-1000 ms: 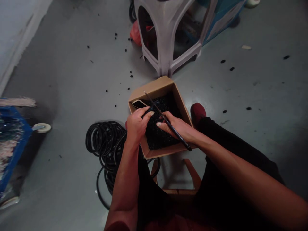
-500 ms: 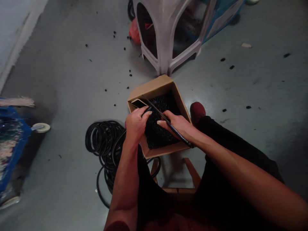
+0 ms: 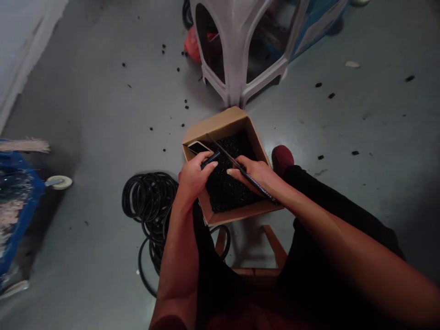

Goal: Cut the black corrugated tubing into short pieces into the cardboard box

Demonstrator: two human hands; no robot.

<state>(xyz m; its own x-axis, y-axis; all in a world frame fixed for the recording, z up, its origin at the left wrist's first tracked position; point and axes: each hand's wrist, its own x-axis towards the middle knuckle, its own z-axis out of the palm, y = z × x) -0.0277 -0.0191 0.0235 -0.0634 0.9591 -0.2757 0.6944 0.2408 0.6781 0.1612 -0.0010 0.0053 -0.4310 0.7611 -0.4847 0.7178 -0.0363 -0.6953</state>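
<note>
A cardboard box point(image 3: 216, 124) sits on the floor, holding many small black pieces point(image 3: 228, 188). Over its left part, my left hand point(image 3: 195, 172) is closed round a ribbed black tube point(image 3: 211, 159), whose end points up and right. My right hand point(image 3: 254, 172) grips a long dark tool point(image 3: 259, 187) with a thin blade reaching up and left over the box. The blade lies just right of the tube end; whether they touch is not clear. Coiled black tubing point(image 3: 149, 197) lies on the floor at the left, beside my left forearm.
A pale plastic stool point(image 3: 235, 55) stands behind the box, near a red bag point(image 3: 192, 45) and a blue container point(image 3: 319, 25). A blue crate point(image 3: 25, 220) with a caster is at the far left. Small black bits are scattered on the floor. Wooden legs point(image 3: 275, 245) show below the box.
The tool and my right hand have shifted slightly right and down. More of the tube end shows beyond my left hand, which has tilted slightly.
</note>
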